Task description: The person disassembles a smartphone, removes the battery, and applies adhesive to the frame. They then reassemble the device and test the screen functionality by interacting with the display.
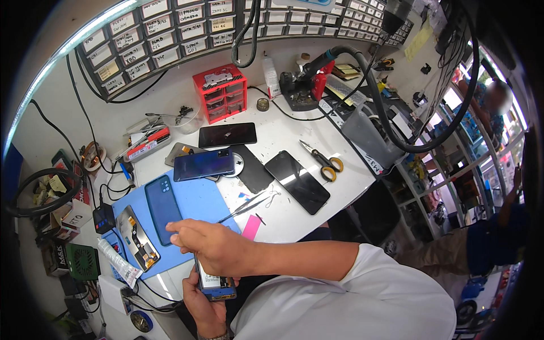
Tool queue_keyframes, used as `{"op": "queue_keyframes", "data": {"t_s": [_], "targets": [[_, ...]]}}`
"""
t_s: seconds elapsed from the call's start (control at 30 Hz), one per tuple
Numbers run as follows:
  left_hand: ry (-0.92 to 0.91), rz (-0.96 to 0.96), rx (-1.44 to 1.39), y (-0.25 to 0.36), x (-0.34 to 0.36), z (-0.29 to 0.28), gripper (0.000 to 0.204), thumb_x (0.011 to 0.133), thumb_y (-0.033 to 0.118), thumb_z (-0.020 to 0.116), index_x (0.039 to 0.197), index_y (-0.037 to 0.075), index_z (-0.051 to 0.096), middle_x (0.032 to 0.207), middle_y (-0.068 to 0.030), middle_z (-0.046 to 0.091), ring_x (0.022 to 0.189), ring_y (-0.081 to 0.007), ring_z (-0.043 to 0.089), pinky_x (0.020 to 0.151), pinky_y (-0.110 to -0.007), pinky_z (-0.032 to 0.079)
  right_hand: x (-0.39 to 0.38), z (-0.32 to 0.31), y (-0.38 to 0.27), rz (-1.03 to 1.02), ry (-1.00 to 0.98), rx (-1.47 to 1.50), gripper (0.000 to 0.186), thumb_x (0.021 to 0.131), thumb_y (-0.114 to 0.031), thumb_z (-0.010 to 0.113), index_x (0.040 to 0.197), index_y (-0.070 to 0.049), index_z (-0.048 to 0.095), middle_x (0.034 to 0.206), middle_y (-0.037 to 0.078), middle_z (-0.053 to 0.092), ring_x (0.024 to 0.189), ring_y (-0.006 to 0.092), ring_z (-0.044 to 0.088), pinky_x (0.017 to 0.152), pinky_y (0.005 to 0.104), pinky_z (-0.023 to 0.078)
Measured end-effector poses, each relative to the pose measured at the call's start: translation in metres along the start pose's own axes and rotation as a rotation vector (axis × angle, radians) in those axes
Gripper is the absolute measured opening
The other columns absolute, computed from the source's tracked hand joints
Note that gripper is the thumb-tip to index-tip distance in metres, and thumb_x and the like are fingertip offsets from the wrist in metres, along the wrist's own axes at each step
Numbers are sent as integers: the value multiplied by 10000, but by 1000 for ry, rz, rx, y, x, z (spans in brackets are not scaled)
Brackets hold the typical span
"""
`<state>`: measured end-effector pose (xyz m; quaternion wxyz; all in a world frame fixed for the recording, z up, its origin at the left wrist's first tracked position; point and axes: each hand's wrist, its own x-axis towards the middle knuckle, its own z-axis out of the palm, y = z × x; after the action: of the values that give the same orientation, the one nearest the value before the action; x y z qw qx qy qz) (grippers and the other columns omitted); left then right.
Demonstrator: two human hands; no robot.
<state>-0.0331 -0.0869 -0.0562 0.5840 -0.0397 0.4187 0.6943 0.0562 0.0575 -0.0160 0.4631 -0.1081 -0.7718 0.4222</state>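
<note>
Low in the view, my left hand (205, 309) is closed round an opened phone (218, 293), its inside facing up and a pale battery label showing. Just above it my right hand (211, 245) is curled with its fingers pressed together; whatever it may hold is hidden, and it covers the phone's upper part. Beyond the right hand a dark blue phone case (162, 205) lies on a light blue mat (207, 198). To its left rests a loose phone screen (136, 238), back side up, with its flex cable showing.
On the white table lie a purple-blue phone (204, 165), two black phones (228, 135) (298, 181), tweezers (246, 208) and scissors (323, 162). A red drawer box (221, 93) and a soldering stand (298, 93) stand behind. Another person (492, 107) is at far right.
</note>
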Motion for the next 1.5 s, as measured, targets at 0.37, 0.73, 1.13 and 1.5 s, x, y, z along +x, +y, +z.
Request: {"op": "queue_keyframes", "data": {"t_s": [0.37, 0.73, 1.13, 1.5], "targets": [[-89, -5, 65, 3, -5, 0, 479, 1065, 316, 439, 1398, -4, 569, 1268, -176, 701, 1111, -370, 702, 939, -535, 588, 1, -2, -5, 44, 10, -21, 392, 767, 73, 829, 1030, -27, 556, 1013, 143, 585, 970, 348, 635, 838, 410, 559], [-69, 16, 144, 4, -1, -10, 511, 1035, 277, 447, 1435, -9, 588, 1325, -171, 691, 1199, -342, 686, 1032, -517, 573, -2, -6, -3, -25, 7, -93, 346, 803, 157, 684, 1053, -13, 514, 992, 155, 597, 968, 381, 652, 850, 434, 569], [-71, 2, 56, -1, -1, 15, 496, 1064, 345, 363, 1341, -9, 572, 1086, -213, 743, 826, -381, 744, 720, -488, 624, -7, -6, 1, 132, -1, 73, 287, 830, 146, 691, 1064, 20, 582, 1056, 184, 648, 956, 355, 700, 766, 413, 605], [-215, -30, 110, 8, -7, 4, 576, 1083, 316, 318, 1522, -25, 471, 1208, -242, 729, 942, -392, 773, 847, -490, 652, -12, -2, 13, -40, 121, -80, 361, 818, 151, 742, 1113, -24, 629, 964, 156, 687, 921, 403, 703, 791, 454, 611]]}}
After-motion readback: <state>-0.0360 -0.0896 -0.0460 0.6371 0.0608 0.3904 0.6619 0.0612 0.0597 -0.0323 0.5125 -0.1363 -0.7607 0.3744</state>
